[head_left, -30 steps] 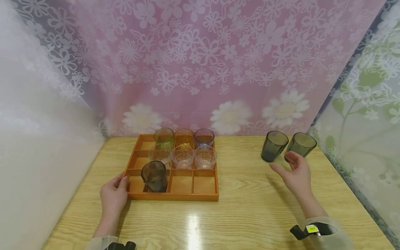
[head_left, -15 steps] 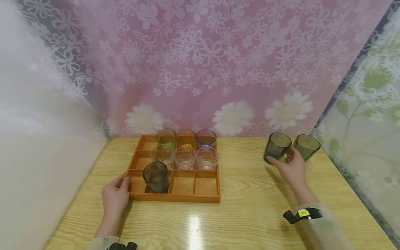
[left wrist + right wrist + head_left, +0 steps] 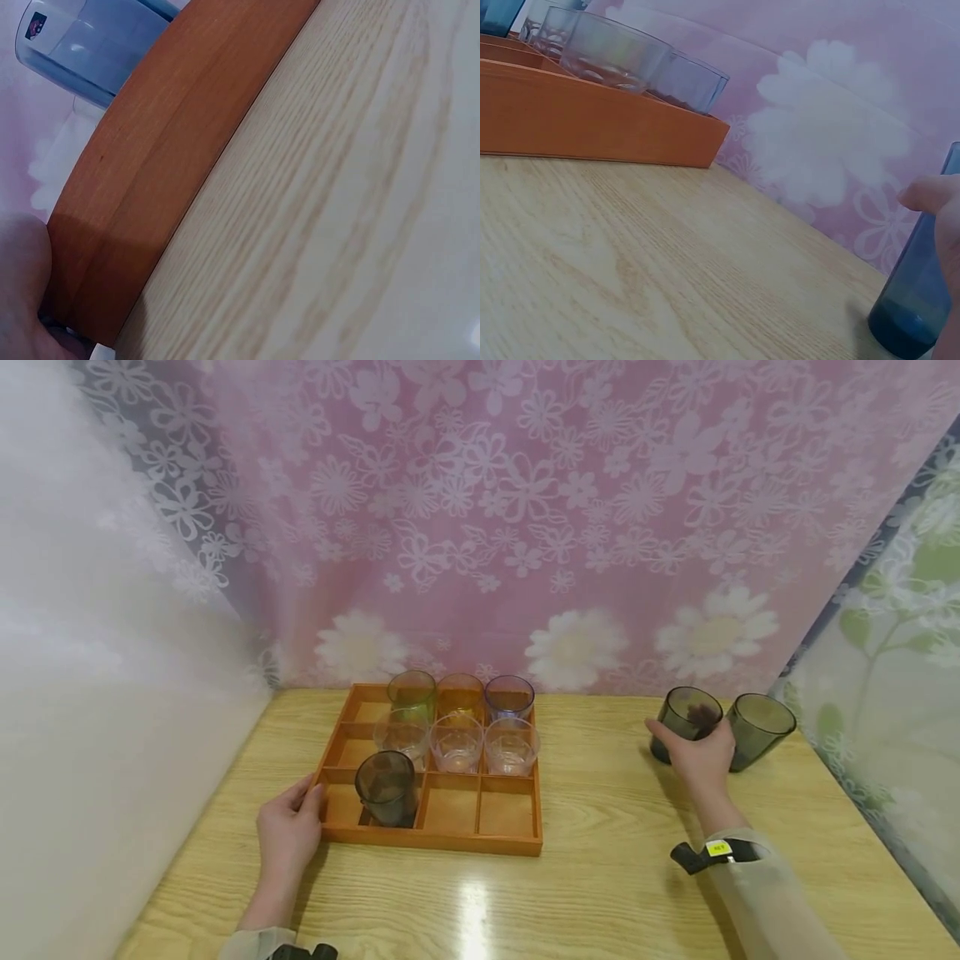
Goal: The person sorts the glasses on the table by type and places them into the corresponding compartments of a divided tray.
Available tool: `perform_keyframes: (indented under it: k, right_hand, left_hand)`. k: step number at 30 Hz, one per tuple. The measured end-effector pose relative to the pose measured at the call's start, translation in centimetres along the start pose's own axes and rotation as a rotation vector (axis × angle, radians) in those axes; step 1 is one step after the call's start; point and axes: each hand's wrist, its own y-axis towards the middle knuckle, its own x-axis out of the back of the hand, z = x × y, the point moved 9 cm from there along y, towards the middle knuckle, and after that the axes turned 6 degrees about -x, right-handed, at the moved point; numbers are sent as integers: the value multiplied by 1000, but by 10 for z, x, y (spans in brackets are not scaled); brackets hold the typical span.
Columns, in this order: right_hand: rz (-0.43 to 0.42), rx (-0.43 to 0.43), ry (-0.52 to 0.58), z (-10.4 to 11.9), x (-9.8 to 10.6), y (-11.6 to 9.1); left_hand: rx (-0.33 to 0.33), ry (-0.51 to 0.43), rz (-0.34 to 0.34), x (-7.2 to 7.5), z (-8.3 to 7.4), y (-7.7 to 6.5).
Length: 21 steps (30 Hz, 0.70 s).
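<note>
My right hand (image 3: 703,766) grips a smoky grey glass (image 3: 678,718) on the right of the table, thumb on its near left side and fingers round its right. In the right wrist view the thumb lies against this glass (image 3: 915,300), whose base is at the tabletop. At the left, my left hand (image 3: 290,827) holds the left edge of a wooden divided tray (image 3: 431,839), thumb by the rim. A second smoky glass (image 3: 386,789) stands in the tray's front row. Behind it are several clear glasses (image 3: 457,747), then green (image 3: 412,693), amber (image 3: 461,693) and blue (image 3: 510,695) ones.
A third smoky glass (image 3: 761,731) stands just right of the gripped one. Pale wood tabletop (image 3: 592,827) lies between tray and right hand. A pink flowered curtain (image 3: 480,527) hangs behind the table, with pale flowered sheets at both sides.
My right hand has moved left from between the two right-hand smoky glasses and closed round the left one. My left hand stays at the tray's edge. The whole view has shifted slightly.
</note>
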Motion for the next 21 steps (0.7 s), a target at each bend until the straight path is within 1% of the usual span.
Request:
perform_keyframes:
  k: [5,7,9,12,17,21]
  right_hand:
    - [0,-1,-17,-2,2,5]
    - [13,-10,-53,-1,2,4]
    - [33,-4,-56,1,2,3]
    - [64,5,-73,4,0,-1]
    - [83,32,-67,14,1,-11]
    - [115,52,-44,26,1,-23]
  left_hand:
    - [-3,4,1,-1,1,0]
    - [-3,2,1,-1,2,1]
    - [0,0,0,-2,2,1]
    - [4,12,-5,-2,4,1]
    - [1,24,-7,-2,5,0]
    - [3,16,-5,-2,5,1]
